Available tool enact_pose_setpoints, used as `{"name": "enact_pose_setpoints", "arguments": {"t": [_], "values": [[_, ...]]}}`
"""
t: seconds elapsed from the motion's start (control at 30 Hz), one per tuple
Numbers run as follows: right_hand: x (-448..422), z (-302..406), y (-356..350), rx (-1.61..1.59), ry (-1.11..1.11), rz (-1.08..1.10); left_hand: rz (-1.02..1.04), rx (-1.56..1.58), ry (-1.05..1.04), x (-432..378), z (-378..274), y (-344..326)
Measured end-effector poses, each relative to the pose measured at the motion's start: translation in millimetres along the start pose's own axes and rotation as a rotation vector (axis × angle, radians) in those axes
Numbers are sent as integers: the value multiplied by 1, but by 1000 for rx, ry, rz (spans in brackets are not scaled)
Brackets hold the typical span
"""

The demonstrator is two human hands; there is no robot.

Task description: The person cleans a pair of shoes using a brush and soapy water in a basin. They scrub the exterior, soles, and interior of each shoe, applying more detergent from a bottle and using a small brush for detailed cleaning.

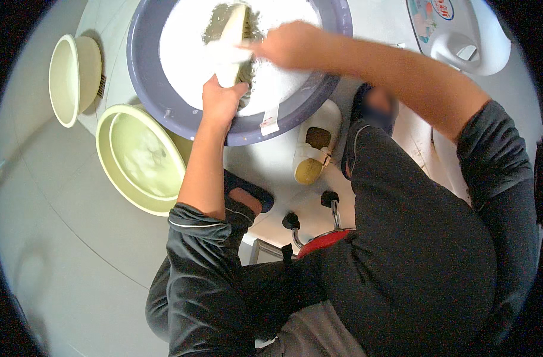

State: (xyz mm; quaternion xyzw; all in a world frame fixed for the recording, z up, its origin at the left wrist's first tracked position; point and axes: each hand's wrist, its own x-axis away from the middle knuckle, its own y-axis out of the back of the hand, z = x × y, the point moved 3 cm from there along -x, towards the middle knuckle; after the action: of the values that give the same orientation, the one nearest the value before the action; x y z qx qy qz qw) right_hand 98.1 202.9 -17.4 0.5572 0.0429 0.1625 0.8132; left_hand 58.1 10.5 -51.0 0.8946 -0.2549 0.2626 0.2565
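A pale shoe (236,24) is held on edge over a large purple-grey basin (144,67). My left hand (222,100) grips its lower end, thumb along the right side. The sole faces right. White suds (186,40) cover most of the basin's water, with a darker gap around the shoe. Reaching in from the right, my right hand (293,44) is motion-blurred, with fingers curled and its tip at the shoe's middle. A whitish blur crosses the shoe there; whether the hand holds something cannot be made out.
Below the basin, a white strap shoe (313,154) with a buckle lies on the floor. A pale green basin (139,156) holds cloudy water. Farther left, a cream basin (64,80) rests tilted. A white plastic jug (470,40) stands upper right. A red-seated stool (322,243) is beneath me.
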Motion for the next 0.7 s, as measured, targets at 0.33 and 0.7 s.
{"name": "enact_pose_setpoints", "arguments": {"t": [0.33, 0.7], "values": [[9, 27, -23, -33, 32, 45, -76, -107, 104, -1, 7, 0], [15, 31, -11, -85, 70, 69, -129, -7, -101, 2, 6, -1]]}}
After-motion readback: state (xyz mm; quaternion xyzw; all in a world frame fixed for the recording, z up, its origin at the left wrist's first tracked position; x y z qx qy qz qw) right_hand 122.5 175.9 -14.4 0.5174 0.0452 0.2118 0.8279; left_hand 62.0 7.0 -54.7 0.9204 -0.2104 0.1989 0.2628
